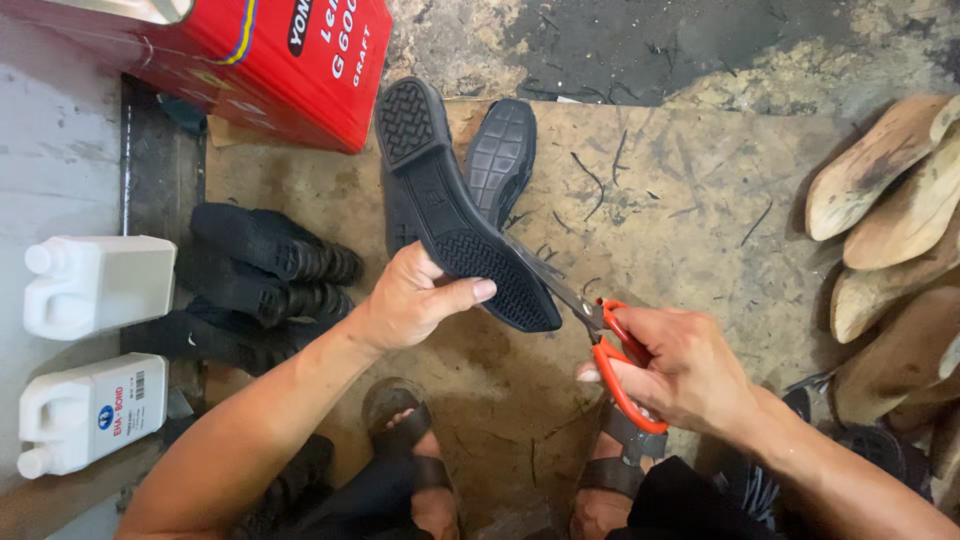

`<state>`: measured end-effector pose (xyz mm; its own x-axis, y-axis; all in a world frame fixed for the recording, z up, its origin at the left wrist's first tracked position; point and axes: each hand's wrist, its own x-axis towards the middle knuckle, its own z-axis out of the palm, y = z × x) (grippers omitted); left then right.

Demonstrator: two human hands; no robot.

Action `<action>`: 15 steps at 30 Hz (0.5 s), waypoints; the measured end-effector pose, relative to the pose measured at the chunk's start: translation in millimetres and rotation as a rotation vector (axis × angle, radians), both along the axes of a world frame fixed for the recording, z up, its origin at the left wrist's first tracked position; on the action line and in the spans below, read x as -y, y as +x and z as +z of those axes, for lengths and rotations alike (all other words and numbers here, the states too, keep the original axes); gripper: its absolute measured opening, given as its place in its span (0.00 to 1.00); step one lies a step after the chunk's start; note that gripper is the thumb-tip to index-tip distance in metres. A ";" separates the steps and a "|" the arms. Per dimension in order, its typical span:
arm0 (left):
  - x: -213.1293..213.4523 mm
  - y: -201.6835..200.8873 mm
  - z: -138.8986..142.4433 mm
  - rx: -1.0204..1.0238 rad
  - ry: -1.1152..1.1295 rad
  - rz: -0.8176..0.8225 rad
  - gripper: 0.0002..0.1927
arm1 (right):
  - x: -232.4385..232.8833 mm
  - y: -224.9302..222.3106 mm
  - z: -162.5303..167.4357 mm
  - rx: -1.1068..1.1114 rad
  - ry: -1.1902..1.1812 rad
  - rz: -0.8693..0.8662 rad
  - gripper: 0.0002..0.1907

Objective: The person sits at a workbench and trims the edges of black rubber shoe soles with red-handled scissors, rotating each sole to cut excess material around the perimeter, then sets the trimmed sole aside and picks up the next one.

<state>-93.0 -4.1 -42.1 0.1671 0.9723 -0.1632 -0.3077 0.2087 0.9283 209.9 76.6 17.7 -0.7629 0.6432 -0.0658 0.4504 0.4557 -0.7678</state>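
Note:
My left hand grips a black rubber shoe sole, tread side up, held slanted above the floor. My right hand holds orange-handled scissors, fingers through the loops. The blades meet the sole's edge near its toe end. A second black sole lies on the brown mat just behind the held one. Thin black rubber trimmings are scattered over the mat.
Stacked black soles lie at the left. Two white plastic jugs stand on the grey ledge, a red tin can behind. Wooden shoe lasts pile at the right. My sandalled feet rest below.

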 end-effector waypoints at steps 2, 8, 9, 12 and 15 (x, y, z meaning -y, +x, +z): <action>-0.3 -0.8 1.9 0.007 -0.009 -0.005 0.12 | -1.5 2.1 -0.2 0.007 -0.004 0.017 0.22; -6.0 -3.1 18.7 0.030 0.034 -0.034 0.21 | -2.1 6.4 -5.1 0.006 -0.050 -0.013 0.21; -6.5 -6.6 22.5 0.071 0.003 -0.024 0.26 | -0.9 6.6 -6.6 0.033 -0.098 -0.055 0.20; -22.1 -17.7 23.3 0.315 -0.025 0.035 0.18 | -4.2 7.7 -11.1 0.151 -0.120 -0.151 0.20; -27.3 -23.9 17.2 0.329 -0.111 0.166 0.17 | -4.9 5.2 -16.5 0.199 -0.144 -0.193 0.20</action>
